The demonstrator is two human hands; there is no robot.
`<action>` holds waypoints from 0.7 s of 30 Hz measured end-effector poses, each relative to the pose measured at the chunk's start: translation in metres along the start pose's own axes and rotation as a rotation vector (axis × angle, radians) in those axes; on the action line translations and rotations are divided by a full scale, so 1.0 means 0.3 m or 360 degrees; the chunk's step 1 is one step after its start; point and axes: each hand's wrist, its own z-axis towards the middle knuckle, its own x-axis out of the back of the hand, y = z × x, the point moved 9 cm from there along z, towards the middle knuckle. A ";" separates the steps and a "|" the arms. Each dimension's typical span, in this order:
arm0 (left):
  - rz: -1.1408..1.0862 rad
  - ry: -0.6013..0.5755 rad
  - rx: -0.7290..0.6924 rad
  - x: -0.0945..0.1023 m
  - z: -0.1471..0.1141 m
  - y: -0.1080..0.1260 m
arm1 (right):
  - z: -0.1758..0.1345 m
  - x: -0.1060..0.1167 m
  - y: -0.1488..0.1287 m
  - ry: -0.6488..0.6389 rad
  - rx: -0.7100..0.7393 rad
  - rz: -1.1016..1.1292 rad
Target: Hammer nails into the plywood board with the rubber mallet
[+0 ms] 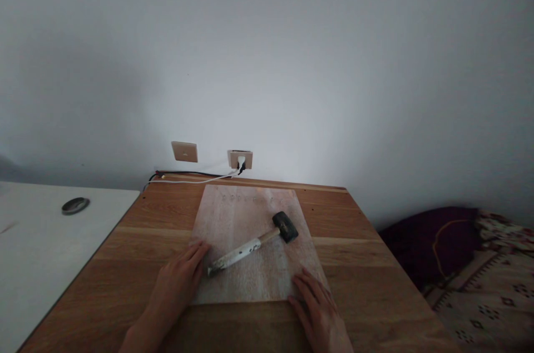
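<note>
A thin pale wooden board point(242, 289) lies flat on the brown wooden table, with a row of small nail-like bits near its far edge. Across it rests a rubber mallet point(242, 253), its black head toward the right and its white-painted handle pointing to the lower left. My left hand point(181, 275) lies on the board's left edge, close to the handle's end, fingers stretched out. On the right edge, near the front corner, my right hand point(315, 306) rests with its fingers spread. Neither hand touches the mallet.
The wooden table point(367, 281) meets a white wall. Behind it are a wall socket point(247, 160) with plugs, a blank wall plate point(184, 152) and cables point(187, 180). On the left a white surface point(37, 253) bears a dark round dish point(75, 205). Patterned fabric point(492, 292) lies to the right.
</note>
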 end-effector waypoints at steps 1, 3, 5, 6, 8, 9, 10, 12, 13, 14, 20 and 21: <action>-0.0029 -0.0039 0.0065 0.005 0.013 -0.003 | 0.016 0.006 0.010 -0.0023 -0.0056 0.0060; -0.0142 -0.0050 0.0176 0.031 0.056 0.001 | 0.072 0.030 0.035 -0.0032 -0.0211 0.0208; -0.0350 0.0049 0.0252 0.075 0.124 0.015 | 0.167 0.073 0.062 0.0049 -0.0380 0.0380; -0.0482 0.0129 0.0291 0.101 0.166 0.021 | 0.226 0.094 0.080 0.0109 -0.0472 0.0476; -0.0795 0.0252 0.0333 0.140 0.263 0.036 | 0.358 0.114 0.115 0.0201 -0.0642 0.0712; -0.0937 0.0269 0.0313 0.151 0.318 0.050 | 0.428 0.116 0.130 0.0250 -0.0689 0.0837; -0.1058 0.0285 0.0285 0.160 0.372 0.062 | 0.495 0.109 0.145 0.0296 -0.0731 0.0974; -0.1302 0.0282 0.0259 0.161 0.476 0.074 | 0.608 0.073 0.187 0.0424 -0.0848 0.1322; -0.1417 0.0268 0.0286 0.151 0.520 0.069 | 0.650 0.045 0.211 0.0487 -0.0930 0.1482; -0.1499 0.0255 0.0321 0.138 0.559 0.060 | 0.685 0.013 0.232 0.0533 -0.1003 0.1608; -0.1509 0.0102 0.0327 0.055 0.678 0.013 | 0.785 -0.145 0.309 0.0549 -0.1253 0.1871; -0.1470 0.0083 0.0308 0.048 0.683 0.009 | 0.790 -0.161 0.315 0.0510 -0.1266 0.1856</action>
